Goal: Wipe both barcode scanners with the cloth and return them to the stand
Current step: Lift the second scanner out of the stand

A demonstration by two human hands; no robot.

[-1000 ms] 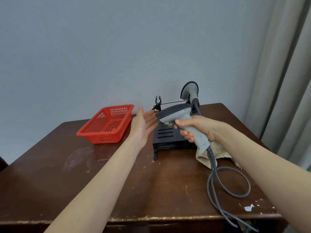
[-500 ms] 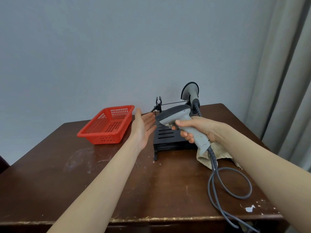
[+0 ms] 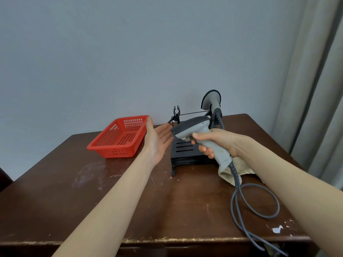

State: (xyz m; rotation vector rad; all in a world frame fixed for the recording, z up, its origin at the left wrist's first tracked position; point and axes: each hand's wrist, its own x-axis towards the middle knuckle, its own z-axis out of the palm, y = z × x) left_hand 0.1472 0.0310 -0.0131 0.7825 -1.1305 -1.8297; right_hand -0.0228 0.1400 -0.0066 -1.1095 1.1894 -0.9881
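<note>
Scuffed brown table [image 3: 130, 201] against a grey wall [image 3: 130, 52]. My right hand [image 3: 219, 143] grips one scanner [image 3: 193, 127] by its handle over the black stand [image 3: 185, 153]. My left hand [image 3: 157, 140] hovers flat and empty beside its nose. I need the cloth [image 3: 243, 167] under my wrist, minding the looped cable [image 3: 259, 216]. Behind, the second scanner [image 3: 211, 99] sits docked.

basket [image 3: 120, 138]: on the bench [image 3: 74, 201], rear left, left of the stand [image 3: 185, 153].
stand: rear centre; docked scanner [image 3: 211, 101] at its back right.
held scanner [image 3: 196, 130]: above the stand's front, in the right hand [image 3: 219, 141].
left hand [image 3: 157, 141]: between basket and held scanner.
cloth [image 3: 241, 169]: on the bench, just right of the stand.
cable [image 3: 259, 210]: looped front right, over the bench edge.
</note>
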